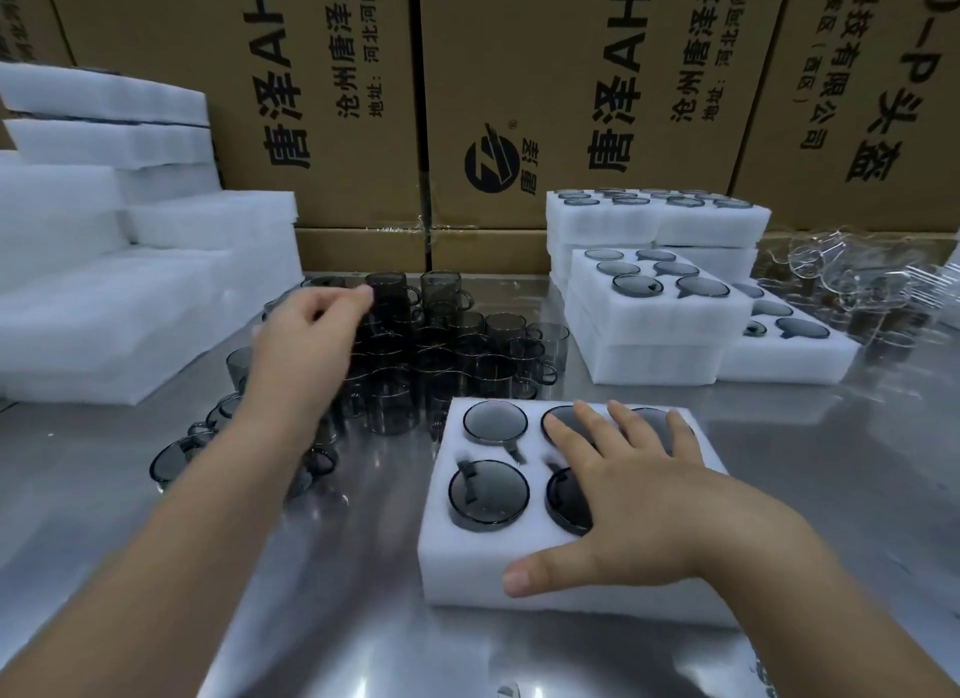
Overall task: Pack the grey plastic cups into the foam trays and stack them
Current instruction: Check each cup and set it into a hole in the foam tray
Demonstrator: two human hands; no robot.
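A white foam tray point(447, 557) lies on the steel table in front of me, with grey cups point(488, 492) seated in its round holes. My right hand point(623, 484) rests flat on the tray with fingers spread, covering the middle and right holes. Behind the tray stands a cluster of loose grey cups point(447, 349) with handles. My left hand point(306, 344) hovers over the left side of that cluster, fingers loosely bent and blurred, holding nothing that I can see.
Filled foam trays point(660, 328) are stacked at the right, with more stacked trays point(654, 219) behind. Empty foam trays point(104, 282) pile up at the left. Clear cups point(852, 282) sit at the far right. Cardboard boxes point(322, 100) wall off the back.
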